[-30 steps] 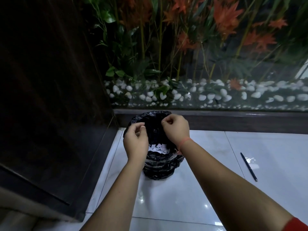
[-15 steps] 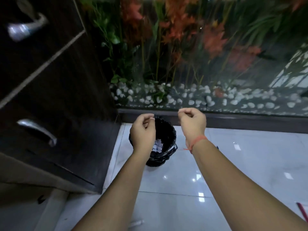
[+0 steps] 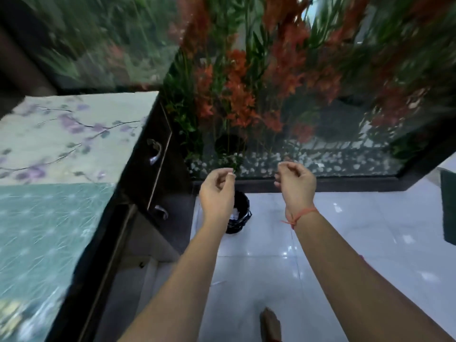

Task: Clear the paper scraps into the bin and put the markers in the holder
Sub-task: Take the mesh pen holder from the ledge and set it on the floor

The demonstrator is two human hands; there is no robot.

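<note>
A small black bin [image 3: 240,213] lined with a black bag stands on the white tile floor against the glass wall. White paper scraps [image 3: 235,215] show inside it. My left hand [image 3: 217,191] hovers high above the bin and covers its left side, fingers loosely curled, holding nothing. My right hand [image 3: 296,185] is raised to the right of the bin, fingers also loosely curled and empty; a red thread circles its wrist. No marker or holder is in sight.
A dark cabinet [image 3: 158,183] with metal drawer handles stands left of the bin, under a floral-covered tabletop [image 3: 61,154]. Behind glass are plants and white pebbles [image 3: 296,159]. A foot [image 3: 270,324] shows at the bottom. A dark mat [image 3: 447,206] lies at the right edge.
Both hands have lifted off the bin's bag rim and drawn apart. The view has risen and pulled back, so the bin looks smaller and the tabletop has come into view. The pen is out of view.
</note>
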